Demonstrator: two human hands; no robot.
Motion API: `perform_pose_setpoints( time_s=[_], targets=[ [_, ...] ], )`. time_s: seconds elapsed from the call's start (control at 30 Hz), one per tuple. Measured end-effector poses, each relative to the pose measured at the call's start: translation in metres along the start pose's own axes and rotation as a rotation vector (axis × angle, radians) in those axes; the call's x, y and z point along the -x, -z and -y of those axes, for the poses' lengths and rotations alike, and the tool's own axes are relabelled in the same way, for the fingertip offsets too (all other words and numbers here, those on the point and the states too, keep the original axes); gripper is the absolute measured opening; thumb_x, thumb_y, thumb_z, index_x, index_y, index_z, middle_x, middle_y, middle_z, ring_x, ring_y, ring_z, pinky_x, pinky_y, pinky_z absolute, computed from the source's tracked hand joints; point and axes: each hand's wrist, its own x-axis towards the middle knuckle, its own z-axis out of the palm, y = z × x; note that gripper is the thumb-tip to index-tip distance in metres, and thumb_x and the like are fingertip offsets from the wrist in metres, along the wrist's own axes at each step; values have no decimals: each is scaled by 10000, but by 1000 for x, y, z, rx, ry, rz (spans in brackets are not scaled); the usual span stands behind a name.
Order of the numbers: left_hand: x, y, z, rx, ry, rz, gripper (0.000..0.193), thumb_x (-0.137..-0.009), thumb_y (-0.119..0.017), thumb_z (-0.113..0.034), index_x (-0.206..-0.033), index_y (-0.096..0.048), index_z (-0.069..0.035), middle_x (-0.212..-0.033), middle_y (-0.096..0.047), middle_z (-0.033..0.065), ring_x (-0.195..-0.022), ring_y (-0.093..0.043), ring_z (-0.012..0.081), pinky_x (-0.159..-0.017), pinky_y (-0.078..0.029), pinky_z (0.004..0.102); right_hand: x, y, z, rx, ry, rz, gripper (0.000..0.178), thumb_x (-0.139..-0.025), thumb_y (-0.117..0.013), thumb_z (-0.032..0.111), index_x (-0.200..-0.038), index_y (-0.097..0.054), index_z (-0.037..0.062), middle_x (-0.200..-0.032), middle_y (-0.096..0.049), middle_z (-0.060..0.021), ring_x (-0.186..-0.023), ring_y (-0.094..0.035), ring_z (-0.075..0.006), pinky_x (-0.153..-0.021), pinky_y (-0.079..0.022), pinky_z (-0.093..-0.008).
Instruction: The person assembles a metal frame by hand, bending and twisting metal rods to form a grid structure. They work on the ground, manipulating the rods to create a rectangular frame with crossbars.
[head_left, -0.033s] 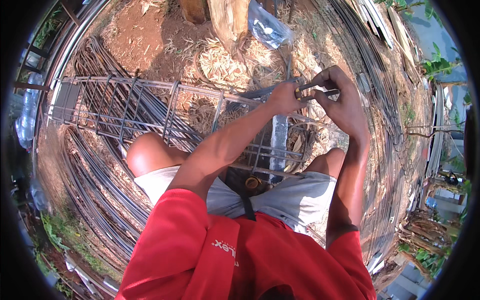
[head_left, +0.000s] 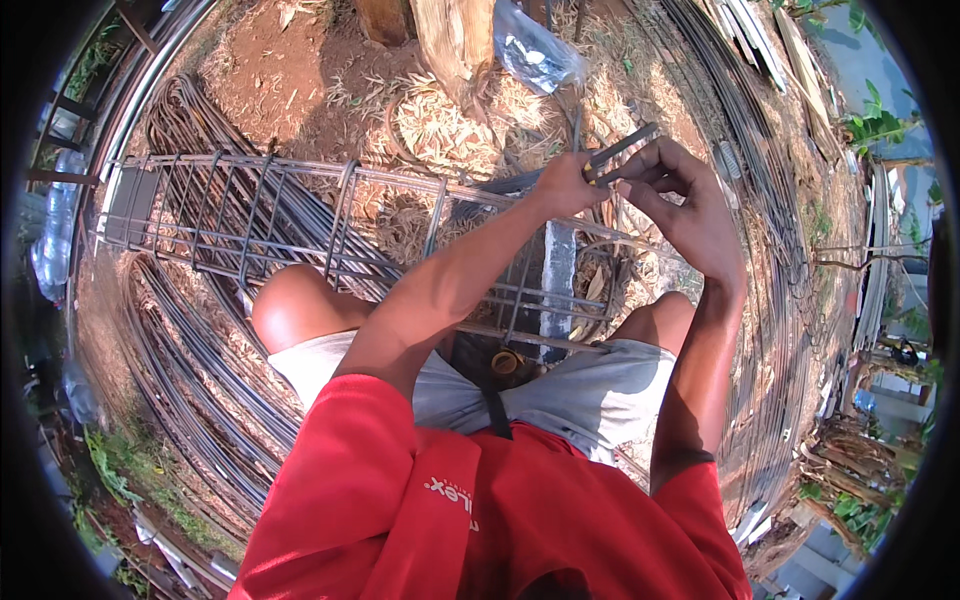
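Note:
My left hand (head_left: 568,186) is closed around a dark two-handled tool (head_left: 626,144) with yellow marks by the fingers; it looks like pincers, though its head is hidden in the hand. One of its handles points up and right. Just to the right, my right hand (head_left: 688,208) has curled fingers, with thumb and fingertips close to the left fingers. Anything pinched in it is too small to make out. Below both hands lies a long rebar cage (head_left: 345,215) of bars and square stirrups, reaching far left and passing between my knees.
Bundles of bent rebar (head_left: 190,120) lie at the left, and long bars (head_left: 735,90) run down the right. A wooden post (head_left: 455,45) stands ahead beside a clear plastic bag (head_left: 540,55). Under the cage is a grey block (head_left: 557,265). Dry leaves cover the soil.
The tool's upper handle has swung upward, away from my right fingers, which were around the handle ends. My left hand has shifted slightly; the cage has stayed put.

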Motion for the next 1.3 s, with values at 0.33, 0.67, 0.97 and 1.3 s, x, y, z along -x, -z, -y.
perform_pose_setpoints(
  time_s=[0.33,0.67,0.97,1.3],
  targets=[
    [-29,13,6,172,161,164,394,-806,-867,-146,-1160,-795,13,-929,-756,91,-790,-668,174,-685,-499,346,-86,-39,-127,-522,-294,-620,955,-863,-965,455,-1495,-513,-100,-1216,-688,-184,-1028,-727,-262,-896,-624,-417],
    [-42,22,0,369,427,212,158,-893,-784,-180,-876,-677,-64,-691,-488,-16,-557,-404,117,-514,-322,346,-204,-52,-195,-606,-528,-946,159,-839,-707,64,-971,-711,-25,-819,-648,-135,-664,-563,-232,-595,-459,-455],
    [-57,18,16,372,557,206,207,-922,-768,-203,-861,-600,-98,-724,-428,-18,-577,-375,123,-528,-300,329,-223,-57,-240,-534,-742,-811,151,-920,-715,83,-949,-687,-62,-756,-552,-146,-547,-519,-252,-470,-441,-452],
    [-42,-8,-19,-377,76,-272,450,-942,-739,-260,-1231,-586,50,-1004,-768,320,-978,-761,510,-868,-570,601,-189,-63,-150,-9,-738,-1187,257,-839,-758,186,-1021,-739,6,-1076,-790,-280,-1040,-759,-467,-979,-562,-545]
  ],
)
